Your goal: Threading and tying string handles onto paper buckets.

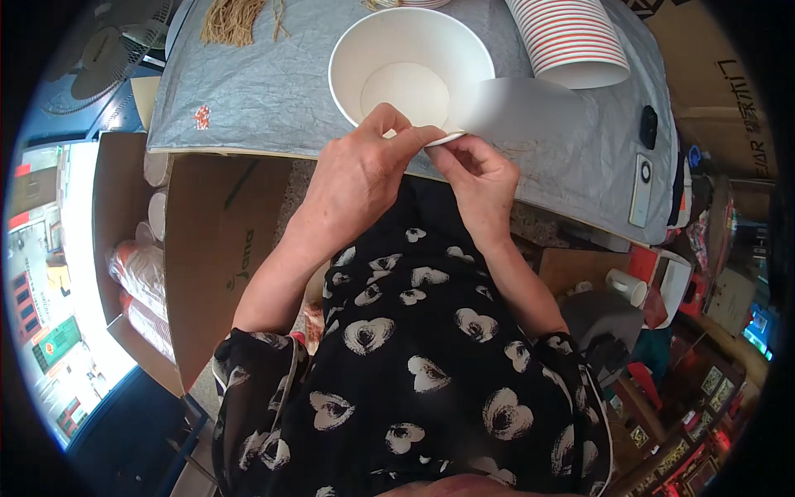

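A large round white paper tub stands at the front edge of the table with its mouth up, and I look into it. My left hand is at its near side, thumb and forefinger pinched on a thin white curved edge that lines up with the tub's rim. From the right, my right hand pinches the same edge, its fingers curled close to the left fingertips. A smeared grey patch covers the tub's right side, so that part is hidden.
Right of the tub lies a stack of red-striped paper cups. A bundle of straw-coloured strands is at the back left. A black object and a pale remote-like device lie near the right edge. An open cardboard box stands below left.
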`<state>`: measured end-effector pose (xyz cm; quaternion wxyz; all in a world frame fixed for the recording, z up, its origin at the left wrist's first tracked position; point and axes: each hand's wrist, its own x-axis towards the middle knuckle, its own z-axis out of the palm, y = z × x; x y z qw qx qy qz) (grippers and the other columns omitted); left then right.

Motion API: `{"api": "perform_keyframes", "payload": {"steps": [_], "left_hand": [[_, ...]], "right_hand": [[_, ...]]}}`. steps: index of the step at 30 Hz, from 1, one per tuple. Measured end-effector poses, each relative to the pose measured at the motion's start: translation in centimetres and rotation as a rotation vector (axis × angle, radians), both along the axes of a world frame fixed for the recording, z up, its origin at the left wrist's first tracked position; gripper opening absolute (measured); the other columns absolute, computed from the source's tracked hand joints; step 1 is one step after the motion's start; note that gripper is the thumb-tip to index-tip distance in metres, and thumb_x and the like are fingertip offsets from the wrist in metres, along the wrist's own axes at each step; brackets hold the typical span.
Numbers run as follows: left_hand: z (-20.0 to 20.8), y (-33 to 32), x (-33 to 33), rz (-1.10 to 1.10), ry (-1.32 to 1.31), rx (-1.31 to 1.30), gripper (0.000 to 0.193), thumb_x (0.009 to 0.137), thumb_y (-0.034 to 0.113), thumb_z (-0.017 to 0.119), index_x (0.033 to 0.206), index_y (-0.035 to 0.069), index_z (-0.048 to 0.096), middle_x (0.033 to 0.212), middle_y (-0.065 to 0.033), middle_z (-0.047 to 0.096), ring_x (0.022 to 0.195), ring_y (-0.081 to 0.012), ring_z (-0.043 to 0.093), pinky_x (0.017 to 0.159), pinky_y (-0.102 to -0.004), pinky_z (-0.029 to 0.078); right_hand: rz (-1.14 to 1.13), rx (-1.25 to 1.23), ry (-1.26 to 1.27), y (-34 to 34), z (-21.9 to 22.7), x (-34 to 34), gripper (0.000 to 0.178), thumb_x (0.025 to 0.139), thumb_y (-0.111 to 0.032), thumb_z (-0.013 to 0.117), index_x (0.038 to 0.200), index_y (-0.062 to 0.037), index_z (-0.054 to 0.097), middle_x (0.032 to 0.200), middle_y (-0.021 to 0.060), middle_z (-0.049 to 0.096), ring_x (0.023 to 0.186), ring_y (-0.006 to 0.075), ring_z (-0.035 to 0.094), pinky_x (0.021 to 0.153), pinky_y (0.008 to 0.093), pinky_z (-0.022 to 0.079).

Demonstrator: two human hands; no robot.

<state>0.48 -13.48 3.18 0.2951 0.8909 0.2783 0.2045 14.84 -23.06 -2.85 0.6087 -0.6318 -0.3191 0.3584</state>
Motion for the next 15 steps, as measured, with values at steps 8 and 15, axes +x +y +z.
{"api": "perform_keyframes", "payload": {"steps": [8, 15], "left_hand": [[0.1, 1.7, -0.4, 0.002, 0.006, 0.032, 0.022, 0.093, 0.008, 0.062, 0.111, 0.015, 0.072, 0.094, -0.0098, 0.064, 0.076, -0.0336, 0.069, 0.065, -0.0439, 0.056], [2.5, 1.4, 1.2, -0.074, -0.102, -0.040, 0.019, 0.091, 0.005, 0.061, 0.109, 0.003, 0.069, 0.106, -0.0144, 0.069, 0.081, -0.0356, 0.070, 0.071, -0.0434, 0.056]], "right_hand": [[0.005, 0.075, -0.062, -1.5, 0.5, 0.6, 0.008, 0.089, -0.002, 0.072, 0.096, 0.0023, 0.069, 0.086, -0.0005, 0.069, 0.075, 0.0050, 0.060, 0.070, 0.0213, 0.050], [0.063, 0.260, -0.245, -2.7, 3.1, 3.3, 0.010, 0.087, 0.001, 0.073, 0.095, 0.0012, 0.068, 0.089, 0.0041, 0.068, 0.077, 0.0091, 0.061, 0.072, 0.0226, 0.050]]}}
